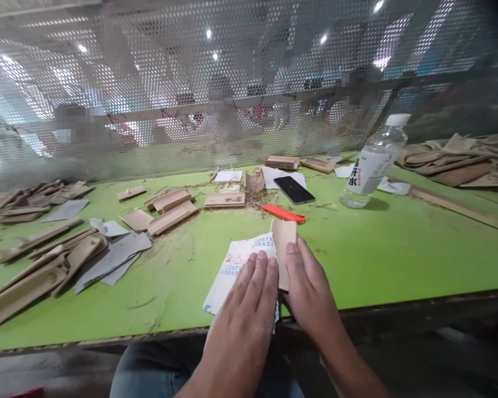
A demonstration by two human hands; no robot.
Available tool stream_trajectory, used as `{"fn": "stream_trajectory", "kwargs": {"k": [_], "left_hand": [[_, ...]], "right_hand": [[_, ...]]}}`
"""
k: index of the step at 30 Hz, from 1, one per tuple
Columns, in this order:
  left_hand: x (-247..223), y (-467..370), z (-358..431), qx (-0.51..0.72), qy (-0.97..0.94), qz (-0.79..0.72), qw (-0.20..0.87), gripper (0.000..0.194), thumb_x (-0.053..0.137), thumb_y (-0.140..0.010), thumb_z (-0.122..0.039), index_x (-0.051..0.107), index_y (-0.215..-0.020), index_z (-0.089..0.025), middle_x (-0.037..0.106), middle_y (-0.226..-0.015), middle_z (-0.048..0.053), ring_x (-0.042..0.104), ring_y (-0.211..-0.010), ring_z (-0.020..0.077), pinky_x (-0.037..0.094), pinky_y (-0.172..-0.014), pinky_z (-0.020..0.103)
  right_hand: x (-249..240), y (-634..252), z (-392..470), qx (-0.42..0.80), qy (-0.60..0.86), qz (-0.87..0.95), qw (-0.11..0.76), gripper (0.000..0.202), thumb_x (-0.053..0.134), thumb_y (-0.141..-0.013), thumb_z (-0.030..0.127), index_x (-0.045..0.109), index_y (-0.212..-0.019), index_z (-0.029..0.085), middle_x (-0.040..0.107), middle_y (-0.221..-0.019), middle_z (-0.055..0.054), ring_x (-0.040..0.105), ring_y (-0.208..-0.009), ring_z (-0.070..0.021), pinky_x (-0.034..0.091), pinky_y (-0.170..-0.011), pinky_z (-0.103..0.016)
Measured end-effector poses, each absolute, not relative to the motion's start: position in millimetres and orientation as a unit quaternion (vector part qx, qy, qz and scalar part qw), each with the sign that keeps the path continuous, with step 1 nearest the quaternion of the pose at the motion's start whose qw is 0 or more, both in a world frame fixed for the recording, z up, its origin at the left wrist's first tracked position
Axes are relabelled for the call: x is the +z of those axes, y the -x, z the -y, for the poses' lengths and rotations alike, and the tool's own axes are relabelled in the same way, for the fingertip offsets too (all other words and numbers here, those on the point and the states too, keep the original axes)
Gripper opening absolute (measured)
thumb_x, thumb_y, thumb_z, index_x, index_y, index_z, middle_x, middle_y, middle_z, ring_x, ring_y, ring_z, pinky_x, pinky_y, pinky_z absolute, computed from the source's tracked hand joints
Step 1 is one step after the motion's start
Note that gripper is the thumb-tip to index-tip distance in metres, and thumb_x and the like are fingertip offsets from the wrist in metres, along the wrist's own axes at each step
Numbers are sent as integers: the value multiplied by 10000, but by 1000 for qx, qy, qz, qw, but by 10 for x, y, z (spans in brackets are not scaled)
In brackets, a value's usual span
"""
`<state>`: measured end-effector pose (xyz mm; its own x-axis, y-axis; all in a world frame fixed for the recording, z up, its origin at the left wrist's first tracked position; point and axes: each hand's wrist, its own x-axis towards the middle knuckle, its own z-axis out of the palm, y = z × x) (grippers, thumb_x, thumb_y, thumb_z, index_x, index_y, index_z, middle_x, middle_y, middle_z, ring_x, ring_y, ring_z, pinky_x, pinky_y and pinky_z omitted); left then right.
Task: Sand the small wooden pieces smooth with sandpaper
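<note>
Near the front edge of the green table, my right hand [311,287] grips a short, pale bamboo piece [284,237] with a curved face, its thumb along the right side. The bamboo stands tilted on its edge. My left hand [244,315] lies over a sheet of sandpaper [222,276], fingers together and straight, pressing it beside the bamboo. Blue "coated abrasive" print shows on the sheet's white back. My left thumb and the sheet's contact with the bamboo are hidden. Just beyond the bamboo lies an orange-handled utility knife [284,213].
A phone [294,189] and a water bottle [371,166] stand behind the knife. Bamboo pieces [172,210] and grey sandpaper sheets [112,260] lie to the left. More wooden pieces [460,163] are heaped at the right. A perforated metal screen [170,132] borders the table's back.
</note>
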<state>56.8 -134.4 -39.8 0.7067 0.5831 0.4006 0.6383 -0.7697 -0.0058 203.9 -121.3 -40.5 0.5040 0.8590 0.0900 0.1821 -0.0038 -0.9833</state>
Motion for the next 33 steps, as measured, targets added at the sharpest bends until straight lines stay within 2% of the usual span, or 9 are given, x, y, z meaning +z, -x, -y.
{"fn": "stream_trajectory", "kwargs": {"k": [2, 5, 9, 14, 18, 22, 26, 31, 33], "left_hand": [[-375, -545, 1246, -190, 923, 329, 63, 650, 472, -949, -23, 340, -1585, -14, 358, -1652, 231, 282, -1547, 337, 406, -1215, 457], [-288, -553, 1004, -202, 923, 326, 38, 566, 484, -997, -73, 409, -1556, -32, 391, -1639, 222, 308, -1544, 313, 379, -1234, 458], [-161, -640, 744, -212, 923, 320, 27, 539, 482, -1005, -68, 422, -1535, 13, 402, -1625, 254, 295, -1549, 318, 357, -1253, 456], [-180, -687, 926, -199, 930, 308, 39, 564, 475, -1007, -85, 391, -1560, -17, 375, -1643, 232, 270, -1553, 318, 354, -1254, 451], [-222, -599, 1254, -182, 941, 280, 50, 618, 457, -996, -95, 326, -1594, -14, 341, -1663, 222, 254, -1557, 328, 372, -1237, 439], [-234, -485, 1291, -173, 945, 273, 48, 620, 432, -985, -58, 324, -1595, -18, 362, -1659, 207, 258, -1561, 307, 346, -1244, 436], [-193, -445, 1010, -187, 943, 275, -6, 569, 418, -1019, -63, 376, -1585, -82, 404, -1650, 163, 284, -1560, 246, 358, -1246, 393], [-72, -520, 662, -215, 936, 278, -30, 603, 391, -1016, -32, 356, -1607, -141, 419, -1637, 177, 324, -1545, 238, 395, -1235, 422], [-53, -559, 651, -212, 935, 283, -12, 636, 410, -1008, -33, 310, -1627, -142, 407, -1640, 192, 318, -1545, 250, 397, -1233, 439]], "right_hand": [[-379, -2007, 1230, 305, 636, 425, 567, 700, 451, -1010, 663, 584, -1488, 169, 570, -1545, -165, 497, -1453, -340, 420, -1179, -459], [-316, -1973, 1269, 333, 620, 451, 549, 628, 439, -1018, 645, 655, -1408, 203, 701, -1384, -162, 659, -1253, -354, 556, -999, -445], [-276, -1976, 1298, 373, 588, 460, 551, 596, 467, -1020, 597, 603, -1472, 232, 745, -1304, -133, 729, -1110, -342, 628, -774, -397], [-371, -2041, 1251, 368, 580, 384, 617, 550, 543, -1003, 547, 638, -1430, 213, 677, -1431, -114, 631, -1319, -329, 546, -1062, -436], [-474, -2087, 1193, 359, 605, 314, 638, 640, 527, -992, 620, 596, -1470, 201, 626, -1494, -130, 590, -1370, -338, 503, -1112, -458], [-481, -2087, 1174, 321, 634, 347, 612, 661, 494, -990, 652, 607, -1468, 209, 591, -1529, -141, 580, -1369, -359, 536, -1054, -462], [-411, -2047, 1203, 330, 615, 417, 582, 629, 467, -1012, 603, 575, -1496, 216, 680, -1413, -149, 616, -1306, -361, 574, -959, -444], [-321, -1989, 1286, 395, 592, 450, 540, 667, 463, -1019, 589, 480, -1570, 213, 722, -1319, -158, 720, -1114, -358, 621, -668, -377], [-320, -1979, 1307, 404, 579, 458, 540, 679, 452, -1022, 601, 461, -1583, 218, 710, -1350, -152, 724, -1119, -357, 633, -709, -397]]}}
